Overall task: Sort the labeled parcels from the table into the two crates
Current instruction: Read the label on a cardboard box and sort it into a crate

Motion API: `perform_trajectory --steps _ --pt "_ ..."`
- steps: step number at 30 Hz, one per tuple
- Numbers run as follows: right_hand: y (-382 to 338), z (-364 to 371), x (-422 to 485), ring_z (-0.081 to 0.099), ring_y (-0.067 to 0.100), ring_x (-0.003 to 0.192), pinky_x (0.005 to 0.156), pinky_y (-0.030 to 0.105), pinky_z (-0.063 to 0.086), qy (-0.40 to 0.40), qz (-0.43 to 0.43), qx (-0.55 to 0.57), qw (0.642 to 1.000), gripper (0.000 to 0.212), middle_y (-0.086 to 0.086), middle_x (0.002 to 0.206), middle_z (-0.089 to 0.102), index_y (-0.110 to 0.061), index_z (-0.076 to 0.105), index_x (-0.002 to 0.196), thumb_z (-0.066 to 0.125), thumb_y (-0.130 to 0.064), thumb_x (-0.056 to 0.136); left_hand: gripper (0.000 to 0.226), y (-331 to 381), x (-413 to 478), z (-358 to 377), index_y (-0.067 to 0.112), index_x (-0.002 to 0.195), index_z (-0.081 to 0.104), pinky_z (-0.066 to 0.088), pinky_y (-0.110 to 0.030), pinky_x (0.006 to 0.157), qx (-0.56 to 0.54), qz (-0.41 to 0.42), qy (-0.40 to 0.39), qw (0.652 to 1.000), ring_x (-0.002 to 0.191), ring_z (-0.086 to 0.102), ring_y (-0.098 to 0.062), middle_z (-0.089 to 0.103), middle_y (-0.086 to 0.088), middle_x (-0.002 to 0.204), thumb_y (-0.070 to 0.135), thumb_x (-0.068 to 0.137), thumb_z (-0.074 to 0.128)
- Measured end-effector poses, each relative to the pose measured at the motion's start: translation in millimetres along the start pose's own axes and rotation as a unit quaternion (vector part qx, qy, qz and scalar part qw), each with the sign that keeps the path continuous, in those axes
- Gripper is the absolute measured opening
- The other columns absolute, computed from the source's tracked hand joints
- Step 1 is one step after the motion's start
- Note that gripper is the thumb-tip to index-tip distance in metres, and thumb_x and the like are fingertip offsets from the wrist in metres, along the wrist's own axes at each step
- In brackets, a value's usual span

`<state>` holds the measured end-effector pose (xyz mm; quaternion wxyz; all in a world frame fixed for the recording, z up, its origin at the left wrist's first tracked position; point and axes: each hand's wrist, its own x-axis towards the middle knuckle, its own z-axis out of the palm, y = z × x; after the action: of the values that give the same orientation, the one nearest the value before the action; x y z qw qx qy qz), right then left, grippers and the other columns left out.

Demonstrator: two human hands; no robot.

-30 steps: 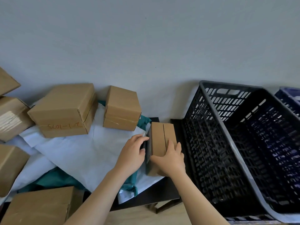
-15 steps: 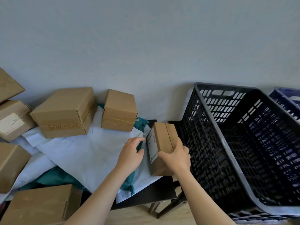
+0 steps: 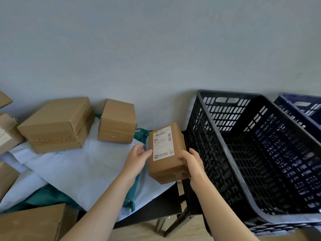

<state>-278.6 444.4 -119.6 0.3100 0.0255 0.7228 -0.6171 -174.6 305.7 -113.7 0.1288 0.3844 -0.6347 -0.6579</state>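
A small brown parcel (image 3: 166, 164) with a white shipping label facing up is held between both hands at the right end of the table, beside the black crate (image 3: 225, 129). My right hand (image 3: 192, 162) grips its right edge, thumb on top. My left hand (image 3: 137, 158) touches the parcel's left side with the thumb at the label's edge. A dark blue crate (image 3: 298, 105) stands to the right of the black one. Both crates look empty as far as I can see.
Several brown cardboard boxes lie on white and teal wrapping on the table: a big one with red writing (image 3: 55, 126), a smaller one (image 3: 117, 121), others at the left edge and one at the bottom left (image 3: 34, 223). A grey wall stands behind.
The parcel was turned from standing on its edge so that its label now faces up, and it rose a little off the table. Both hands stayed on it.
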Motion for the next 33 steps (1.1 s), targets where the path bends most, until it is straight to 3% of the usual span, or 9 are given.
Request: perform_trajectory --steps 3,6,9,13,16,20,25,29,33 --pt "4.3 -4.3 1.9 0.058 0.029 0.103 0.075 0.038 0.053 -0.049 0.03 0.065 0.996 0.07 0.01 0.121 0.058 -0.018 0.049 0.133 0.066 -0.032 0.067 0.023 0.8 2.9 2.5 0.02 0.117 0.055 0.045 -0.027 0.085 -0.026 -0.015 -0.039 0.999 0.102 0.058 -0.011 0.065 0.004 0.112 0.029 0.096 0.053" --pt "6.3 -7.6 3.5 0.06 0.029 0.095 0.078 0.038 0.045 -0.097 0.044 0.146 0.984 0.038 0.012 0.103 0.068 -0.009 0.063 0.112 0.057 -0.02 0.077 0.046 -3.0 6.8 0.7 0.024 0.13 0.049 0.044 -0.046 0.101 -0.051 -0.047 -0.067 0.995 0.114 0.056 -0.02 0.062 0.001 0.124 0.047 0.091 0.056" --pt "9.4 -11.4 8.7 0.057 0.032 0.112 0.085 0.04 0.044 -0.16 0.019 0.184 0.97 0.06 0.013 0.121 0.066 -0.016 0.059 0.126 0.056 -0.021 0.067 0.064 -5.4 7.2 -1.4 0.034 0.131 0.047 0.037 -0.054 0.106 -0.079 -0.081 -0.085 0.99 0.119 0.053 -0.022 0.061 0.004 0.125 0.065 0.077 0.061" --pt "7.9 -14.2 5.9 0.051 0.032 0.118 0.085 0.038 0.044 -0.215 -0.016 0.135 0.967 0.072 0.012 0.131 0.06 -0.022 0.053 0.135 0.054 -0.019 0.063 0.054 -3.0 7.2 -3.7 0.036 0.131 0.047 0.047 -0.047 0.098 -0.112 -0.072 -0.102 0.986 0.111 0.061 -0.02 0.067 0.004 0.117 0.058 0.083 0.057" --pt "6.6 -16.5 5.7 0.054 0.027 0.113 0.087 0.036 0.043 -0.241 -0.04 0.121 0.962 0.069 0.01 0.129 0.062 -0.021 0.054 0.133 0.051 -0.015 0.065 0.049 2.7 5.7 -3.3 0.035 0.135 0.042 0.05 -0.04 0.09 -0.115 -0.032 -0.089 0.989 0.107 0.062 -0.018 0.067 0.004 0.115 0.044 0.089 0.057" --pt "-3.4 -11.0 1.9 0.057 0.027 0.119 0.087 0.034 0.049 -0.237 -0.077 0.129 0.96 0.064 0.008 0.126 0.064 -0.018 0.052 0.135 0.054 -0.02 0.071 0.054 11.7 -1.4 -0.7 0.032 0.14 0.036 0.048 -0.028 0.073 -0.119 0.028 -0.055 0.991 0.099 0.061 -0.011 0.064 0.005 0.111 0.031 0.091 0.058" --pt "-18.9 2.7 -7.1 0.061 0.023 0.115 0.099 0.042 0.048 -0.214 -0.117 0.123 0.962 0.047 0.005 0.124 0.066 -0.02 0.055 0.13 0.055 -0.027 0.083 0.067 19.9 -7.3 -7.3 0.034 0.14 0.037 0.05 -0.026 0.078 -0.134 0.085 -0.044 0.986 0.103 0.063 -0.011 0.064 0.005 0.114 0.03 0.081 0.07" --pt "-25.7 12.1 -13.1 0.064 0.022 0.111 0.098 0.044 0.049 -0.193 -0.133 0.107 0.966 0.052 0.001 0.117 0.069 -0.024 0.057 0.126 0.06 -0.032 0.075 0.076 23.0 -11.6 -15.9 0.037 0.137 0.04 0.052 -0.033 0.089 -0.143 0.109 -0.045 0.983 0.109 0.063 -0.015 0.066 0.006 0.116 0.034 0.067 0.07" --pt "-28.9 18.8 -17.5 0.065 0.018 0.108 0.091 0.038 0.052 -0.176 -0.148 0.088 0.969 0.053 -0.003 0.114 0.07 -0.027 0.057 0.125 0.061 -0.032 0.072 0.058 25.6 -14.8 -21.7 0.034 0.134 0.043 0.052 -0.016 0.067 -0.162 0.118 -0.046 0.979 0.094 0.067 -0.003 0.07 0.011 0.105 0.016 0.084 0.065"
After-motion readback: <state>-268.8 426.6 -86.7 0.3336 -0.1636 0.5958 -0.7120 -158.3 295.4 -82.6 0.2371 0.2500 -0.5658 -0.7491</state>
